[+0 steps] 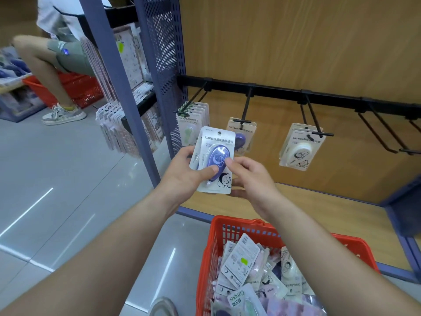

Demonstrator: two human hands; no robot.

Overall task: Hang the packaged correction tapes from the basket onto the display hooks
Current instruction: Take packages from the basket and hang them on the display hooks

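Left hand (pixel 184 176) is gripping the purple correction tape pack (pixel 215 156) upright before the display, right hand (pixel 250 179) pinching its right edge, apparently squaring its hang-hole toward the hook (pixel 246 108) already carrying purple ones.

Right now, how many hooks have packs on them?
3: left hook, green packs; middle hook, purple packs; third hook, white packs. Hooks further right are bare.

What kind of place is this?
Likely a stationery shop aisle: display hooks on a black rail carrying hanging correction tapes, a red basket full of more packs, and a purple pack held up to them.
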